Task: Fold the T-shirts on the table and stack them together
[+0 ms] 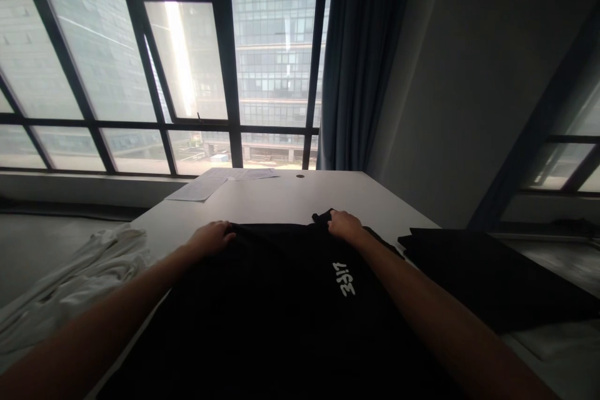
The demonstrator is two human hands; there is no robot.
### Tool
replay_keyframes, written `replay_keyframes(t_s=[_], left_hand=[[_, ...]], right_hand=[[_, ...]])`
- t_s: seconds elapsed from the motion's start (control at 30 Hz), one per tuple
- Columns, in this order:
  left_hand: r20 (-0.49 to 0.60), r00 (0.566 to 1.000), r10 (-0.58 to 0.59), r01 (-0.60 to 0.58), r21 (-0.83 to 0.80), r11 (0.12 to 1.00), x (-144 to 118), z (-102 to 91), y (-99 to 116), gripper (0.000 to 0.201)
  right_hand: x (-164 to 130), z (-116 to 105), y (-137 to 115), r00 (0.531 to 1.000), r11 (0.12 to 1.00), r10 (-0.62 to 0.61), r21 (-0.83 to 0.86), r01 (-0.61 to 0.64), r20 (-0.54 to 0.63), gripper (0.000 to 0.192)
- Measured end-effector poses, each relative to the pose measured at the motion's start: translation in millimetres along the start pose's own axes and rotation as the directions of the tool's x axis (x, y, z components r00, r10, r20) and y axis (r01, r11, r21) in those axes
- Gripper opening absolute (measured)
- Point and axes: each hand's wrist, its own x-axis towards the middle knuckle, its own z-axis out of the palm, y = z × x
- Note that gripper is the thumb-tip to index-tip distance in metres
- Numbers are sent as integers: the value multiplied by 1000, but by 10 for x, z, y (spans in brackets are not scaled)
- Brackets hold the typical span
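A black T-shirt (276, 300) with small white lettering is spread over the near part of the table, its far edge running between my two hands. My left hand (213, 239) grips the far left corner, fingers bent over the cloth with the thumb showing. At the right end of that edge, my right hand (344, 225) pinches the fabric, and a small black flap sticks up beyond the fingers. The lower part of the shirt runs out of view at the bottom. What lies underneath it is hidden.
Crumpled white cloth (94, 275) lies at the left. A flat black pile of fabric (487, 275) is at the right. Paper sheets (199, 189) rest on the white table (281, 200) near its far left edge. Beyond stand windows and a blue curtain (360, 62).
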Motion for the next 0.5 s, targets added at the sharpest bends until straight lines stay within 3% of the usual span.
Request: replay_keyframes(t_s=[0.1, 0.23, 0.33, 0.5], left_hand=[[138, 985, 103, -96, -54, 994, -103, 254, -62, 72], [241, 970, 13, 9, -88, 996, -122, 376, -316, 101], [271, 961, -55, 66, -33, 997, -120, 348, -424, 106], [264, 962, -75, 78, -2, 997, -189, 313, -398, 97]], right_hand=[[-148, 195, 250, 997, 1000, -26, 3, 26, 72, 55], [-231, 385, 525, 979, 991, -121, 82, 108, 163, 72], [-187, 510, 635, 977, 987, -128, 116, 109, 169, 78], [-43, 601, 734, 991, 999, 17, 34, -22, 136, 84]])
